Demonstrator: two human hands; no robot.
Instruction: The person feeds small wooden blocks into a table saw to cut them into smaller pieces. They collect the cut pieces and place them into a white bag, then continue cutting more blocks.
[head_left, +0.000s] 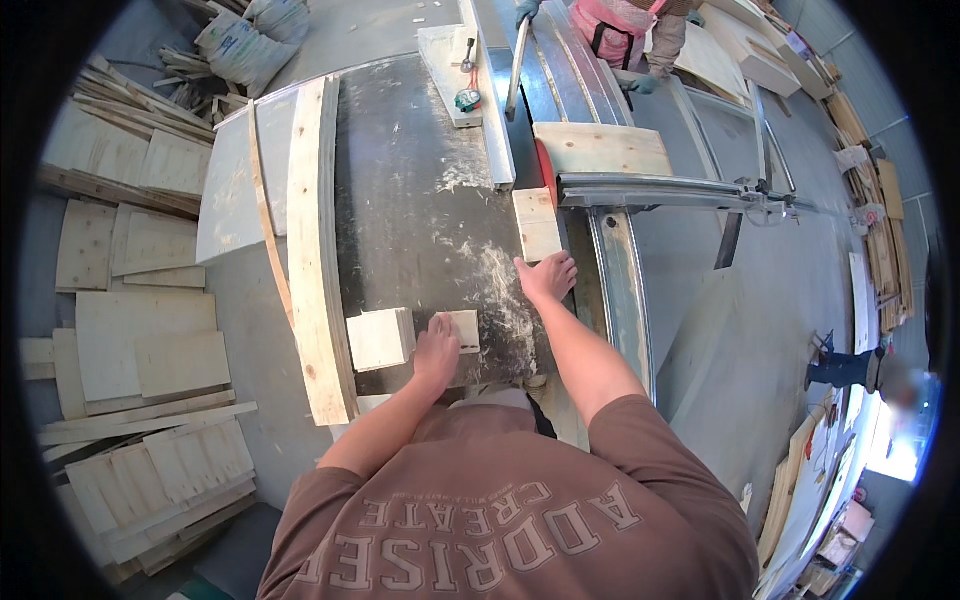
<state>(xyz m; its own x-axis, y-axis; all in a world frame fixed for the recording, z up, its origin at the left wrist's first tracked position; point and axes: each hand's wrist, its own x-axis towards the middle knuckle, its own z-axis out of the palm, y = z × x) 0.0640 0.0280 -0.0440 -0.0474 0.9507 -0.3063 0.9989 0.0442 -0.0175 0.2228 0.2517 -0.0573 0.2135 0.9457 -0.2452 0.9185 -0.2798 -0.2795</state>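
My right hand (547,278) grips the near end of a short pale board (537,225), thumb on its left side and fingers curled at its right. The board lies on the dark worktable (390,190), its far end close to a red disc-like edge (545,166). My left hand (437,352) has its fingers closed on the left side of a small flat wood piece (464,327); the fingertips partly cover it. Just left of that hand stands a stack of square wood pieces (378,338).
A long plank (315,250) lies along the table's left side. A metal fence (490,110), a tape measure (467,100) and a wide board (605,150) are farther off. Across the table a gloved co-worker (615,30) holds a bar. Wood piles (150,340) line the left floor.
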